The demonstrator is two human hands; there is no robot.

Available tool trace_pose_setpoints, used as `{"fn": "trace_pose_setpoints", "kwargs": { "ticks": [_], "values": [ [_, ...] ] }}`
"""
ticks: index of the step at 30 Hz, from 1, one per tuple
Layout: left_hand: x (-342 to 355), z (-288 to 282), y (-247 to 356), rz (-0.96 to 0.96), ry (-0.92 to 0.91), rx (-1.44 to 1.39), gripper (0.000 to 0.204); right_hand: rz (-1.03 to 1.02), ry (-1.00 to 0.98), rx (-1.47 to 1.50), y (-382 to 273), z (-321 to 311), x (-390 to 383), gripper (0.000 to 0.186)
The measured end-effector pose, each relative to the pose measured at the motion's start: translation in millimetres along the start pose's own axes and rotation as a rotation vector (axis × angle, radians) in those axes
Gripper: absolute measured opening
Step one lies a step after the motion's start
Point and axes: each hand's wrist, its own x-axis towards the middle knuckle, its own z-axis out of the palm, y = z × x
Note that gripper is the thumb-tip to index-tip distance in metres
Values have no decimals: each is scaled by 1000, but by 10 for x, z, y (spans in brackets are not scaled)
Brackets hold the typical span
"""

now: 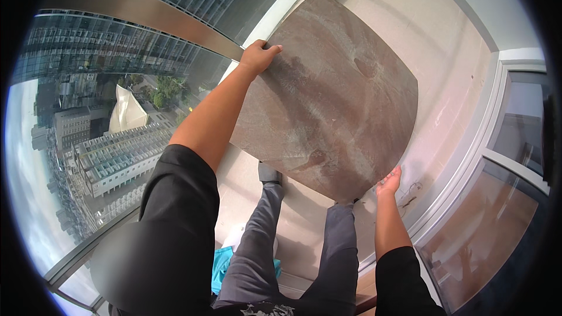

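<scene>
A large flat panel (328, 99), mottled brown and grey like stone, fills the middle of the view. It is roughly four-sided and covers much of the floor. My left hand (260, 58) grips its left edge toward the far corner, with the thumb lying on the top face and the fingers hidden underneath. At the near right edge, my right hand (389, 182) holds the panel close to its corner, palm turned up, with part of the fingers behind the edge. What supports the panel from below is hidden.
A pale tiled floor (436, 41) runs between glass with a metal rail (146, 11) on the left and a framed sliding door (480, 228) on the right. Tall buildings show outside, far below. My shoe (269, 174) stands beside the panel. Turquoise cloth (221, 266) lies by my left leg.
</scene>
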Motion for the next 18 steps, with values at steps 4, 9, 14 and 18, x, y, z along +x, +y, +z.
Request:
{"fn": "trace_pose_setpoints", "kwargs": {
  "ticks": [4,9,14,18],
  "values": [
    [449,351,-430,62,58,62,46,-17,-54,64,457,221,367,78],
    [631,599,-782,18,76,-2,46,38,-11,92,854,312,707,76],
    [469,579,-899,39,61,-141,47,33,13,119,1168,163,1003,69],
    [405,678,-872,-43,73,-96,60,14,16,87,1174,184,1180,66]
  ]
}}
